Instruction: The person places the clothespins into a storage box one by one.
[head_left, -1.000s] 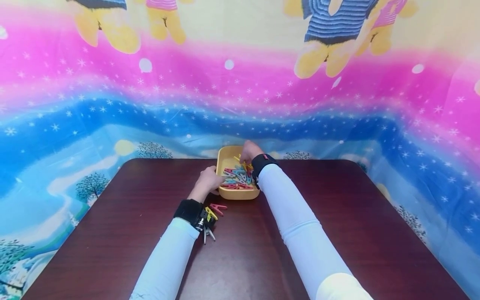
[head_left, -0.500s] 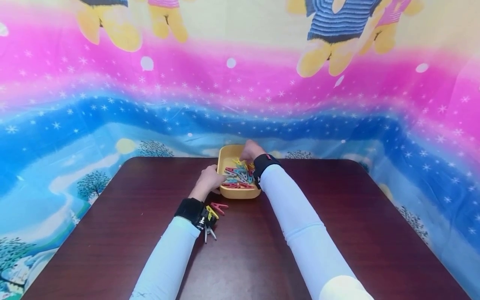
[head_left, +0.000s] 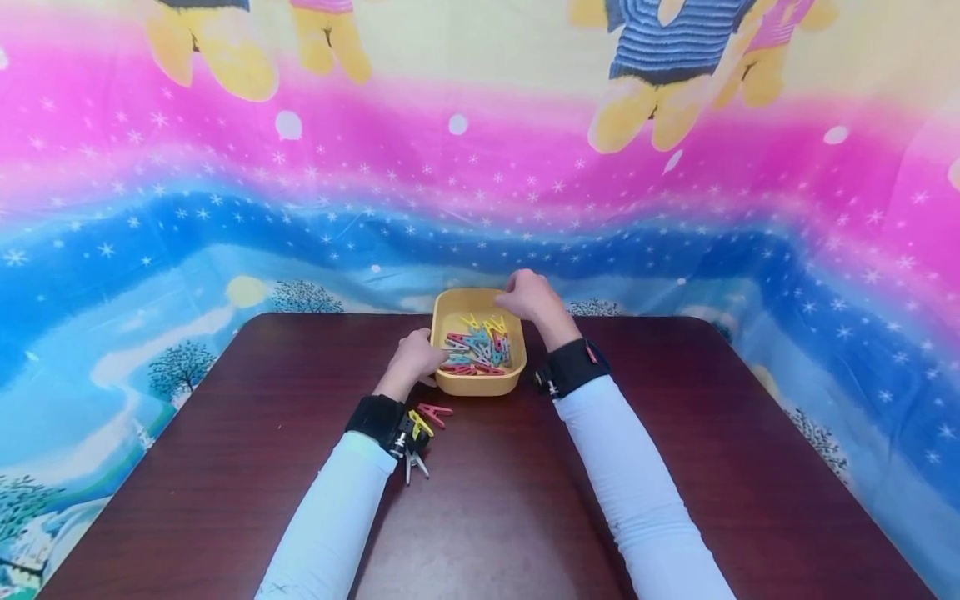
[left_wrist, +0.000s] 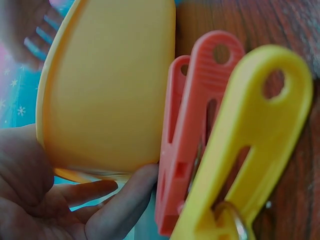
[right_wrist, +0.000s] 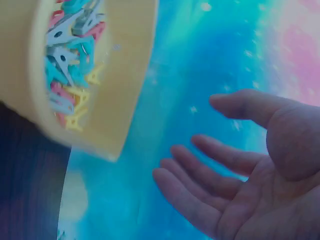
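A yellow plastic basket [head_left: 477, 385] stands at the far edge of the table. Inside it lie clothespins [head_left: 480, 348] in red, blue, grey and yellow. My left hand [head_left: 415, 357] grips the basket's left side, its fingers bent around the wall in the left wrist view. Above the basket's far right corner is my right hand [head_left: 531, 298]. The right wrist view shows that hand [right_wrist: 250, 170] with fingers spread and nothing in them, apart from the basket [right_wrist: 125, 90].
On the table [head_left: 480, 500], near my left wrist, lie a red clothespin [head_left: 435, 414], a yellow clothespin [head_left: 420, 423] and a grey one [head_left: 416, 465]. A printed cloth [head_left: 480, 208] hangs right behind the table's far edge.
My right hand has come up out of the basket and moved right. Yellow clothespins at the basket's far part now show in full. The left hand stays on the basket.
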